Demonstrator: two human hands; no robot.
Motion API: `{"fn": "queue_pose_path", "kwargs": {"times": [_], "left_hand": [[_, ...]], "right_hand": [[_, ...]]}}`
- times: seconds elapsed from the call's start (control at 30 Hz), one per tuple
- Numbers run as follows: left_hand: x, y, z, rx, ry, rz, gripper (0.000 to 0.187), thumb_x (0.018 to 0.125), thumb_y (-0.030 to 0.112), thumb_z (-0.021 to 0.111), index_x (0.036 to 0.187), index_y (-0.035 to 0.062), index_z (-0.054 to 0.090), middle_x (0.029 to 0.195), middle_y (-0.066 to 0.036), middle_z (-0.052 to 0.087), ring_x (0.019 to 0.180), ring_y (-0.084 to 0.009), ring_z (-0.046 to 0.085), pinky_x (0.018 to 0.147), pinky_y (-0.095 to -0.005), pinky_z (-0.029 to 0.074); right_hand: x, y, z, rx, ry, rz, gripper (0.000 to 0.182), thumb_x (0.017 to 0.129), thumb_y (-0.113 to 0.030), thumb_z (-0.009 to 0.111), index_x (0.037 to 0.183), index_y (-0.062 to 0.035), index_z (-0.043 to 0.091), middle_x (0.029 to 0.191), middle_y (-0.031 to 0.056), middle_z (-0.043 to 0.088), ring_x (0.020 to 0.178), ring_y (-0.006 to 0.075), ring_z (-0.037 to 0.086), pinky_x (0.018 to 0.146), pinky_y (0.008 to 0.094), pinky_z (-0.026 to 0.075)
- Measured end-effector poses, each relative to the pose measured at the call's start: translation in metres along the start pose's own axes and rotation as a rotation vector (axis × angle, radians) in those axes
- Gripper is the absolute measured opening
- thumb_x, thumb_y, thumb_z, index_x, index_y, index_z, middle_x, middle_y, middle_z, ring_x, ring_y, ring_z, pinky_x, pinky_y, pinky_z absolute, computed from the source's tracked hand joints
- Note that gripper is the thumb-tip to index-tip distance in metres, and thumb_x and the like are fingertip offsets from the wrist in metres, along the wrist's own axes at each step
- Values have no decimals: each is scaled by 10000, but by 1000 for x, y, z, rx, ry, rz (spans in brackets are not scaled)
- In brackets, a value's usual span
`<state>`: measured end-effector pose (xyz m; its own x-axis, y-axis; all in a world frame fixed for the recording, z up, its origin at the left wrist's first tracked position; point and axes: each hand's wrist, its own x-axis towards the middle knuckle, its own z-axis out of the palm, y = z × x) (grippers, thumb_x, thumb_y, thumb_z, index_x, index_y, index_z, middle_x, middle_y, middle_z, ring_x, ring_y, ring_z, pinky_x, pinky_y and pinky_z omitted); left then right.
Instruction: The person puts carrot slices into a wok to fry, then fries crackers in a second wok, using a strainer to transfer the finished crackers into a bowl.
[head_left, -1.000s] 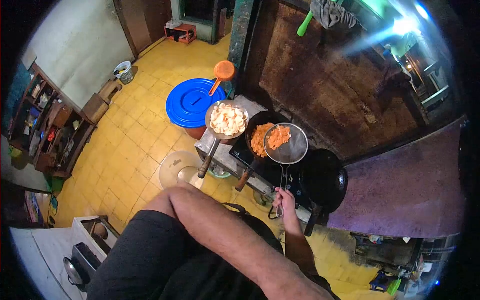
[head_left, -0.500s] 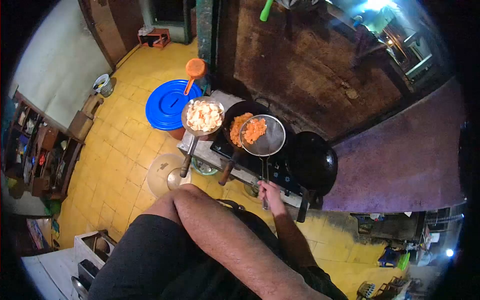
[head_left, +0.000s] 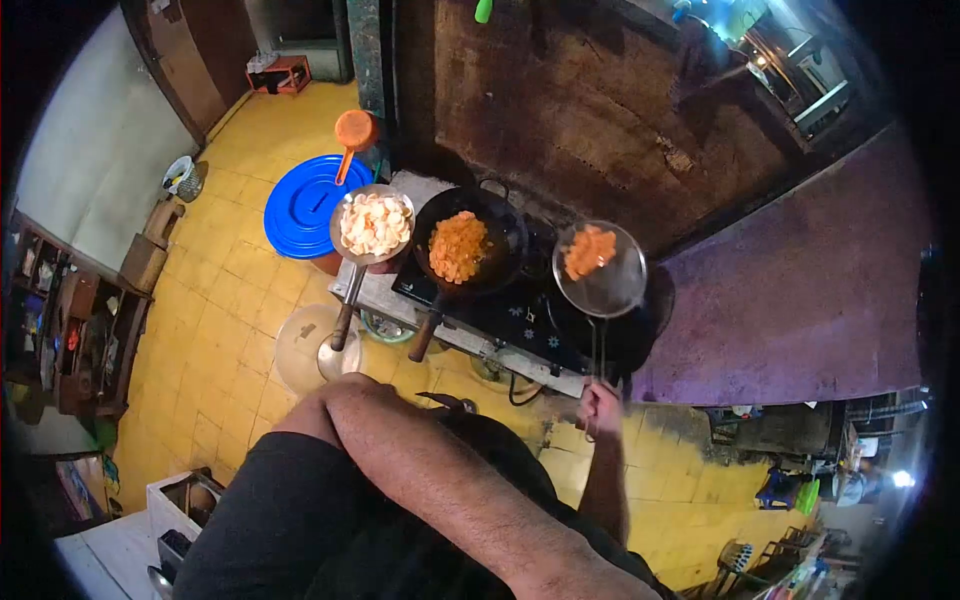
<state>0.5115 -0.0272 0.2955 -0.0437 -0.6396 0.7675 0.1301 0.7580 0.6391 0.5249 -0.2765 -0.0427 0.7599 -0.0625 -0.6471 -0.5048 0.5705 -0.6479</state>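
Observation:
My right hand point(head_left: 600, 405) is closed round the long wire handle of a mesh strainer point(head_left: 625, 283). Small orange food pieces point(head_left: 590, 252) lie in the strainer's bowl, mostly at its left. It is held over a black pan point(head_left: 655, 320), covering much of it in this view. To its left, a dark wok point(head_left: 510, 225) on the stove holds a heap of similar orange pieces point(head_left: 458, 247). My left arm point(head_left: 430, 460) is bent across the foreground, its hand out of frame at the bottom.
A pan point(head_left: 340, 240) with pale slices sits left of the wok, beside a blue lid point(head_left: 305, 205) and an orange dipper point(head_left: 355, 130). The black stove point(head_left: 500, 315) stands on a ledge against a brown wall point(head_left: 590, 120). A pale basin point(head_left: 295, 350) is on the yellow floor.
My right hand has moved the strainer right, from over the wok to over the black pan, with orange pieces still in it. The camera view has shifted slightly.

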Motion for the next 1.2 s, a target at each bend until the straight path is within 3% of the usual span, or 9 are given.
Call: {"fn": "queue_pose_path", "kwargs": {"times": [0.13,0.23,0.37,0.6,0.7,0.87,1.0,1.1,1.2], "left_hand": [[8,-11,5,-25,-26,8,223,891,181,499,939,-13,598,962,-144,599,889,-246,578,795,-357,457],[10,-13,5,-43,-50,9,222,889,180,500,941,-12,597,965,-144,598,891,-242,577,800,-357,457],[10,-14,-1,-47,-69,-3,220,887,179,501,943,-11,597,970,-143,597,894,-237,577,806,-356,456],[13,-11,4,-38,-84,10,218,884,177,504,947,-10,596,977,-142,595,898,-228,575,817,-354,456],[6,-1,-1,-39,-108,11,217,883,177,505,948,-10,596,980,-141,594,900,-225,575,822,-354,455],[-3,15,1,-17,-133,18,216,880,176,507,951,-9,595,986,-140,592,904,-219,574,830,-352,455],[-16,31,5,-23,-160,46,215,879,175,509,953,-8,595,990,-139,591,906,-214,573,837,-352,454],[-29,52,-6,-35,-189,51,214,877,174,510,954,-7,594,993,-139,590,908,-210,573,841,-351,454],[-42,69,-13,-51,-210,53,214,876,173,510,956,-7,594,995,-138,589,910,-208,572,845,-351,454]], "right_hand": [[6,-17,-43,-78,118,17,131,860,-161,527,883,-35,552,540,29,457,378,126,413,322,274,327],[14,-17,-61,-544,261,-84,130,846,-129,498,802,-25,563,546,23,455,372,131,418,358,317,390],[15,-16,-65,-644,442,-93,123,799,-97,497,685,-54,479,504,30,441,361,130,407,319,296,345],[24,-21,-72,-578,416,-124,60,789,-91,496,750,-48,485,500,40,445,362,148,409,315,302,317],[39,-15,-54,-961,648,-114,137,814,-146,516,756,-27,480,487,69,467,354,211,480,324,369,393],[33,1,-23,-813,553,-121,128,825,-131,523,798,-26,456,487,71,452,344,211,473,306,367,389],[29,13,-9,-824,567,-63,73,805,-67,429,785,-52,498,501,42,432,364,159,438,308,329,359],[28,19,-6,-1015,538,-81,92,804,-67,429,778,-44,515,525,71,468,367,166,461,314,327,366],[7,20,19,-1328,622,-104,137,809,-90,445,792,-5,551,605,153,548,469,265,561,408,386,439]]}}
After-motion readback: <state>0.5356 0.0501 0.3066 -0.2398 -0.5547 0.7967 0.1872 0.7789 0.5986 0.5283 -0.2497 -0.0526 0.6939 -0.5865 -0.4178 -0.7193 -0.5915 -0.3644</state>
